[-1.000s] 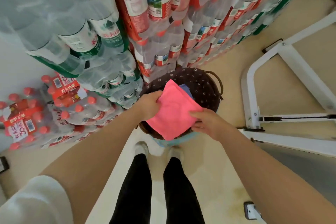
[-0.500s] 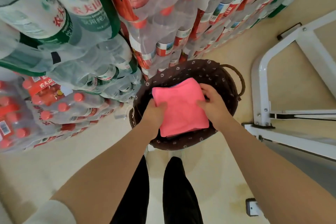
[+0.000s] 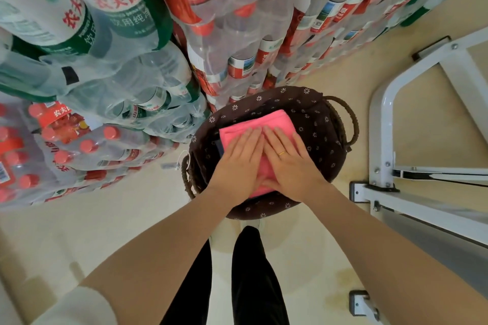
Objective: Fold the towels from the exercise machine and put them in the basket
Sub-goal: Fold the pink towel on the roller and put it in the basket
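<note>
Both hands, the left and the right, lay flat on the towel inside the basket. Fingers were straight and close together, likely pressing it level.

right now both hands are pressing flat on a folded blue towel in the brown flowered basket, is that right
Not quite: the towel is pink, not blue. The head view shows the left hand and right hand pressing flat, fingers straight, on a folded pink towel in the brown flowered basket.
</note>
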{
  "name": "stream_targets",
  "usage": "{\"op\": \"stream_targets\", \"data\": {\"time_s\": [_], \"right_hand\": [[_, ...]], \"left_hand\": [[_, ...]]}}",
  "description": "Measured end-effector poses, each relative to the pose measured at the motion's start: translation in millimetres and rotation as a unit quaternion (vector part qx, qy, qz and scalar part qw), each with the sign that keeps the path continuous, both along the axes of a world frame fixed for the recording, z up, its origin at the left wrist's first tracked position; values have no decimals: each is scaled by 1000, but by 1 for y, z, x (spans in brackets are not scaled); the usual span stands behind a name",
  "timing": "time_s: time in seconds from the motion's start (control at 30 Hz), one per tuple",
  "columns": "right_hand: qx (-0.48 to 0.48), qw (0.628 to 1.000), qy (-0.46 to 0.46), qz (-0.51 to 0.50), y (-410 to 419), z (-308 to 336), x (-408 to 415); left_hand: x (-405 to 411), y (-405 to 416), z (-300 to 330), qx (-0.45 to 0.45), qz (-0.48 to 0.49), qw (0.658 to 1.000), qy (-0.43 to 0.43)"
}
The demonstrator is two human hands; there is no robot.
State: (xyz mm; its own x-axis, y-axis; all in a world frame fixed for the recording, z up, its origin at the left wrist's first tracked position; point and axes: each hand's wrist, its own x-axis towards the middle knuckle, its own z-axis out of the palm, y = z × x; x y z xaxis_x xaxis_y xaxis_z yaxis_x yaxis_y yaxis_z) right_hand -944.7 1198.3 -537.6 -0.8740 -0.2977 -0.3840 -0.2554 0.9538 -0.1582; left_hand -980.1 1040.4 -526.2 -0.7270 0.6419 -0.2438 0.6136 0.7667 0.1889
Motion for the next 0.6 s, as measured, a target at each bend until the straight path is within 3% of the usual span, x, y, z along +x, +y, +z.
{"op": "stream_targets", "data": {"time_s": [0.07,0.13,0.23,0.33,0.43,0.6], "right_hand": [[32,999,-32,-5,5,-4,1],[47,997,-62,0,14,-7,1],[112,983,-136,-45,23,5,-4],[99,974,-187,-81,27,20,-7],[40,975,-206,-77,23,49,-11],[-21,980,-186,-66,-2,115,-12]], "left_hand": [[0,-2,-6,-82,-30,992,-91],[1,-6,-12,-139,1,976,-168],[3,-5,-9,-150,63,970,-180],[5,-4,6,-175,77,964,-187],[7,-12,28,-148,75,962,-217],[17,-40,98,-17,90,968,-234]]}}
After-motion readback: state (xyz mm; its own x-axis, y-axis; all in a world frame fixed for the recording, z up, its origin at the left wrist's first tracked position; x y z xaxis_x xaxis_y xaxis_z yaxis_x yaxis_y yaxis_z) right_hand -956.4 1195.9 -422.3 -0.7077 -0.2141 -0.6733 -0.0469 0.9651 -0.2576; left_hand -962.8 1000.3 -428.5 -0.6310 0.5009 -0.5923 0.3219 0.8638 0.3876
